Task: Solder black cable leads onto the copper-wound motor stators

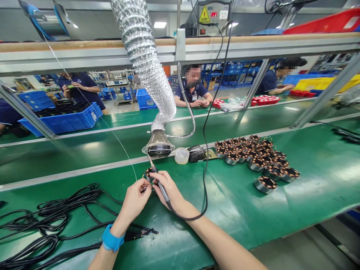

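Observation:
My right hand (170,191) is closed around a soldering iron (162,190), whose tip points up and away under the fume hood. Just beyond my fingers sits a small motor stator (149,173) with copper windings, partly hidden by the iron and my hand. My left hand (136,198), wearing a blue wristband (112,239), pinches close beside the stator. A thin solder wire (120,142) runs down from a spool (49,22) to its fingers. Something dark also shows at those fingertips, too small to make out.
A fume hood (159,146) on a foil duct hangs above my hands. Several stators (257,157) stand to the right. Black cables (59,213) lie at left, beside a tape roll (182,155) farther back. The iron's cord loops past my right forearm. Co-workers sit across the bench.

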Available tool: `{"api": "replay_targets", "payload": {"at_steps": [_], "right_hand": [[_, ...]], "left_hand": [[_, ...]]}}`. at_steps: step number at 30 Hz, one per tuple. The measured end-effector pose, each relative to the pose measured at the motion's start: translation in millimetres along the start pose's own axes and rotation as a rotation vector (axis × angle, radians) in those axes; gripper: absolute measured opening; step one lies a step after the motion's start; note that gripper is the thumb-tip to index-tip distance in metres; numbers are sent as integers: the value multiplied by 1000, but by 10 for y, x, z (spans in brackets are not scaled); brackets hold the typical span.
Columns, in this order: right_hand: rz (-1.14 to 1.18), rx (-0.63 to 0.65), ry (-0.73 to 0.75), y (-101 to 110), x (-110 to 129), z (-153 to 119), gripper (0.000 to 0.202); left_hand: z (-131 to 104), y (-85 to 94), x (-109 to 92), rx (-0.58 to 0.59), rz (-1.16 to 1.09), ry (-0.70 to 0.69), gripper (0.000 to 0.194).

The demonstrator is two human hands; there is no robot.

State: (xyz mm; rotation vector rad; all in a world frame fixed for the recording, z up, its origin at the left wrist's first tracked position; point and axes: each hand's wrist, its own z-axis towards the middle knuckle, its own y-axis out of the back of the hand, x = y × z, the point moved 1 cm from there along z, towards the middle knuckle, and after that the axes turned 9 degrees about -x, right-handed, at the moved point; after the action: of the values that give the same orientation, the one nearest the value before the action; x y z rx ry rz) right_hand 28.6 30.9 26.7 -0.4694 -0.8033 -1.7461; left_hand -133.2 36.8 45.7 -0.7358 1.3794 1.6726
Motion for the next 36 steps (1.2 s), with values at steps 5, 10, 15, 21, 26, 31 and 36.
{"api": "replay_targets", "payload": {"at_steps": [5,10,15,21,26,31,36], "right_hand": [[-35,25,22,-30,3,0,52],[-77,24,54,-33,-21,-21,52],[-79,13,36,-19,-52,-55,52],[-70,9,43,-29,-63,-75,45],[-86,19,49,-56,-68,-90,46],[-41,-70,31,20,21,-49,40],[-21,-313,-83,204,133,-30,17]], "left_hand": [[-21,-19,-14,-2,-1,-37,16],[-8,26,-49,27,25,-36,19],[33,99,-18,110,23,21,29],[44,90,76,216,-138,174,38],[66,36,123,160,-203,211,38],[97,2,180,72,-135,156,33],[95,-5,210,65,-116,148,31]]}}
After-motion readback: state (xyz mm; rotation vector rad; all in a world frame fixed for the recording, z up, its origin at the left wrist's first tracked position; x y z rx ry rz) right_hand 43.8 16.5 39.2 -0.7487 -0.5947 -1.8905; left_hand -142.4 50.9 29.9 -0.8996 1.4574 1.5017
